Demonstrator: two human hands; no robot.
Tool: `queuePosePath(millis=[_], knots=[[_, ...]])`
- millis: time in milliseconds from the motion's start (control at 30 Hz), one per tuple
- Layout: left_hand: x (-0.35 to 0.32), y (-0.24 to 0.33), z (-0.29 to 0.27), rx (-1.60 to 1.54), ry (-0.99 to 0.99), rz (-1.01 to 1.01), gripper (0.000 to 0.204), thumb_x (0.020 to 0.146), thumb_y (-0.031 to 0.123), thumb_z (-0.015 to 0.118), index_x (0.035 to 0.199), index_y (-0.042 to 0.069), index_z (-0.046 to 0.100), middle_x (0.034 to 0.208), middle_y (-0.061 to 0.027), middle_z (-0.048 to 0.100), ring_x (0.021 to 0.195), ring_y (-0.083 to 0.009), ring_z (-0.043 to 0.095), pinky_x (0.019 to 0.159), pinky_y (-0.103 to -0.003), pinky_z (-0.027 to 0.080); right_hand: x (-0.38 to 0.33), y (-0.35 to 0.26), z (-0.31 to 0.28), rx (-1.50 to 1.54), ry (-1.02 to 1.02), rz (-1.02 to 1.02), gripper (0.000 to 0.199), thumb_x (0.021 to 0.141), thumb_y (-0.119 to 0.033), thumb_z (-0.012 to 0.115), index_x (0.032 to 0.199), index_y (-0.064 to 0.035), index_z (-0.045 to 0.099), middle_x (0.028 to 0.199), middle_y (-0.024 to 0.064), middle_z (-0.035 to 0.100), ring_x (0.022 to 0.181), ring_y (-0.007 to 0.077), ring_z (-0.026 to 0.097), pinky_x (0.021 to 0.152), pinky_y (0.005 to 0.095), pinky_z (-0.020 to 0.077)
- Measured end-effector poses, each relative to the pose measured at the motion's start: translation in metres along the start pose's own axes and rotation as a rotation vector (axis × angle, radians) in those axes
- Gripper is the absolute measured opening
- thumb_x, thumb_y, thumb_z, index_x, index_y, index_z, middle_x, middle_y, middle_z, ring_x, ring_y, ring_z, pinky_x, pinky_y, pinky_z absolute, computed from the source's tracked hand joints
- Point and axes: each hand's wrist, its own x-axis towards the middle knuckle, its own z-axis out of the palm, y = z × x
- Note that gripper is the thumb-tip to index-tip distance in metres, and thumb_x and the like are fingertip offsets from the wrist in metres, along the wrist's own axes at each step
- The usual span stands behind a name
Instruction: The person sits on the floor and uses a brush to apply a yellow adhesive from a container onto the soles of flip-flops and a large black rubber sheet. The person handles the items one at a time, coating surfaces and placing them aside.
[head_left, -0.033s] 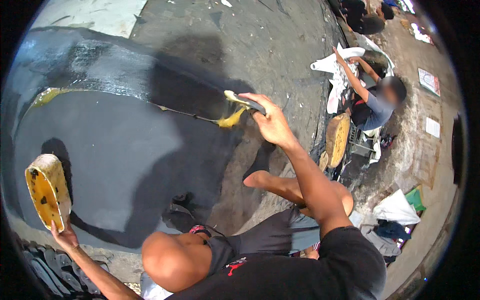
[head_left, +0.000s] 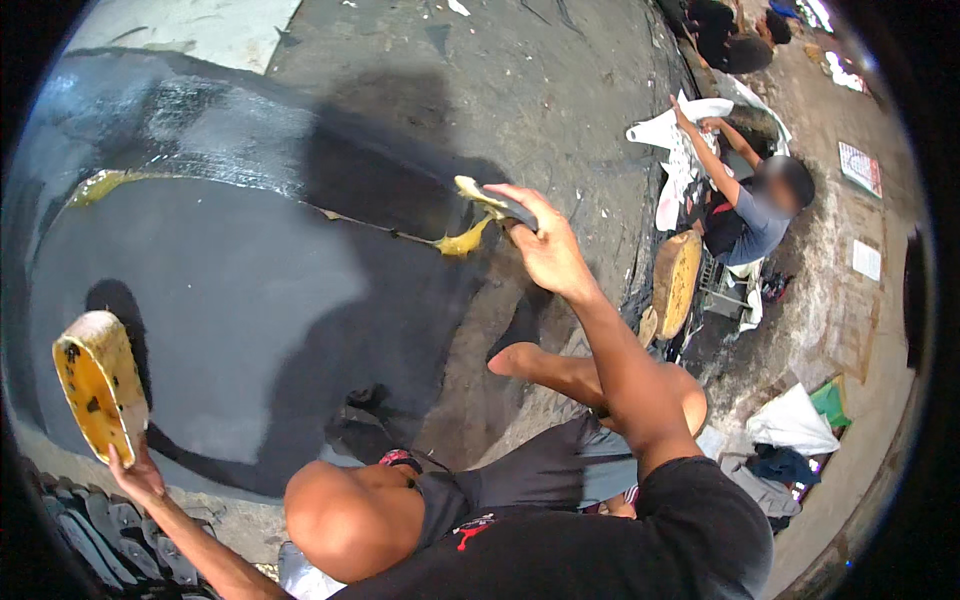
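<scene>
My left hand (head_left: 140, 476) grips the lower end of an elongated off-white tub (head_left: 122, 388), tilted on its side, with amber residue and dark specks inside. My right hand (head_left: 550, 250) is closed round a dark flat spreader (head_left: 513, 208), its edge coated in pale yellow paste. From it a string of yellow paste (head_left: 463, 242) hangs to the dark sheet (head_left: 220, 270) below. More paste (head_left: 98, 188) lies at the sheet's far left. A shiny wet-looking band (head_left: 215, 135) runs along the sheet's far side.
A pale board (head_left: 190, 25) lies at the far left. On the right another person (head_left: 752, 215) handles white sheets (head_left: 680, 150), beside a yellow-stained oblong block (head_left: 677, 285). Dark sole-shaped pieces (head_left: 110, 535) are stacked at lower left. My bare knee (head_left: 350, 515) is near the sheet's edge.
The tub and my left hand have shifted slightly to the right. My right hand and the spreader have also moved slightly right; the paste still hangs from it.
</scene>
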Motion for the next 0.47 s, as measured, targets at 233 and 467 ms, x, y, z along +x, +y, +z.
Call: queuePosePath(millis=[233, 467], knots=[[-0.196, -0.060, -0.021, -0.215, 0.411, 0.145, 0.073, 0.095, 0.029, 0.066, 0.157, 0.008, 0.034, 0.159, -0.0175, 0.033, 0.143, -0.0376, 0.035, 0.114, -0.059, 0.037, -0.021, 0.088, 0.051, -0.039, 0.298, 0.247, 0.050, 0.089, -0.001, 0.052, 0.139, 0.0025, 0.047, 0.131, 0.0252, 0.056, 0.129, 0.0349, 0.054, 0.110, 0.0404, 0.0396], [-0.355, -0.159, -0.097, -0.428, 0.913, 0.137, 0.079, 0.087, 0.030, 0.075, 0.153, 0.004, 0.041, 0.150, -0.0202, 0.047, 0.135, -0.0392, 0.045, 0.111, -0.066, 0.040, 0.010, 0.110, 0.103, -0.280, 0.177, 0.265, 0.052, 0.095, -0.011, 0.063, 0.143, -0.0024, 0.046, 0.134, 0.0241, 0.058, 0.126, 0.0392, 0.057, 0.107, 0.0439, 0.0426]])
